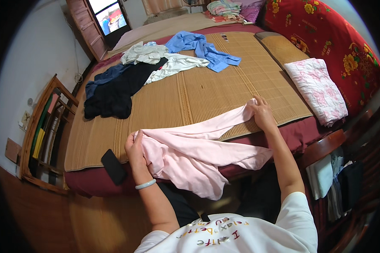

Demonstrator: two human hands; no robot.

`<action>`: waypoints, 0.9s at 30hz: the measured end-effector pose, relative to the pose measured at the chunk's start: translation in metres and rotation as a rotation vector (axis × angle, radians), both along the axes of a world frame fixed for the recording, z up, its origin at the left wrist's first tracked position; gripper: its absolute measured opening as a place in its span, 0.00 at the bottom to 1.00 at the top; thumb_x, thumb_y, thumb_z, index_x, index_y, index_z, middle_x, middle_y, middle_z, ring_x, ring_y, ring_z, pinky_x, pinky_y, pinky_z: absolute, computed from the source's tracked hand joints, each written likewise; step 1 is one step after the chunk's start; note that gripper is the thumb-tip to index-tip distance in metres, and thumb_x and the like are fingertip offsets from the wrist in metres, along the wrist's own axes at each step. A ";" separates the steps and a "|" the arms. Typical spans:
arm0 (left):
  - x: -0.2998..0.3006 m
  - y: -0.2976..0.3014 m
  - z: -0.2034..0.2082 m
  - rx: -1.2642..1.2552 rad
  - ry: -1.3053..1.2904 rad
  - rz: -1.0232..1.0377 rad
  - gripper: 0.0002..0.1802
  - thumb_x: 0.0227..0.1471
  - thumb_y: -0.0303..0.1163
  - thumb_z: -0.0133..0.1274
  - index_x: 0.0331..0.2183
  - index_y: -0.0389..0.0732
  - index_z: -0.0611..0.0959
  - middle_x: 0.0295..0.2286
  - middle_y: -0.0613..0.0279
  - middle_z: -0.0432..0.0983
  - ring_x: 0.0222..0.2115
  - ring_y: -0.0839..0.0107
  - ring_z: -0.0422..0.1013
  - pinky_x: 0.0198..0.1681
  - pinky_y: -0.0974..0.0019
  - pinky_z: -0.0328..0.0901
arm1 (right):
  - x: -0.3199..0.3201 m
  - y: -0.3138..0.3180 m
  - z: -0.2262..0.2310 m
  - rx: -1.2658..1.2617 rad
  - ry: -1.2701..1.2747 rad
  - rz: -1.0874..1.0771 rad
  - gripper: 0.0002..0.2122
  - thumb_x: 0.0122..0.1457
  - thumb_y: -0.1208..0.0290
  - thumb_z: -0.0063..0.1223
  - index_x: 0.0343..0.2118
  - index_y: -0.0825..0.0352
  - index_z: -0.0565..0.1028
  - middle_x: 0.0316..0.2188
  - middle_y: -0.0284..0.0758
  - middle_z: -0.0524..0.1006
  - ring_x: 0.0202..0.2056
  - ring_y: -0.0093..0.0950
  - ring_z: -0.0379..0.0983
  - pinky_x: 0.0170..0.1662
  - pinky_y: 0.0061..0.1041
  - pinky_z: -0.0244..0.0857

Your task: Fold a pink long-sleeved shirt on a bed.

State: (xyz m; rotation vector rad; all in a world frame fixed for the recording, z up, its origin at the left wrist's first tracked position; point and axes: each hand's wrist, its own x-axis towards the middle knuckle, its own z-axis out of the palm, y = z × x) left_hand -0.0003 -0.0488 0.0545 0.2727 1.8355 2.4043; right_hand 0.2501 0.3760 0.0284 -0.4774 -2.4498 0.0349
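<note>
- The pale pink garment [190, 149] lay between the two hands, in front of the body and above the near edge of the bamboo mat [164, 105]; its long axis ran from left to right, climbing away from the body toward the right.
- The left hand [135, 146] was closed on the broader, gathered end, fingers and thumb pinching its edge; bunched cloth hung just to the right of that wrist.
- The right hand [261, 113] was closed on the tip of one long, narrow sleeve or leg, which of the two could not be told; it reached farther from the body than the left hand did.
- The held strip spanned the gap between the hands with a slight sag; a second strip fanned out below it toward the right forearm [286, 170], its loose end close by; whether they touched could not be told.
- A third, slack part drooped between the hands toward the lap; the left hand was nearer to it, and neither hand gripped its lower end.
- Beyond the left hand lay a black garment [114, 90]; beyond and to the right of the right hand lay a folded pink-and-white quilt [318, 90]; just left of the left wrist was a flat black slab [113, 167], perhaps a phone.
</note>
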 end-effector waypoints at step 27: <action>0.000 0.007 0.018 -0.166 -0.001 -0.294 0.08 0.53 0.29 0.62 0.34 0.36 0.81 0.28 0.68 0.77 0.27 0.81 0.71 0.32 0.76 0.66 | 0.016 0.061 0.008 -0.521 0.423 -0.514 0.20 0.58 0.55 0.57 0.23 0.71 0.73 0.21 0.47 0.75 0.24 0.41 0.73 0.29 0.40 0.63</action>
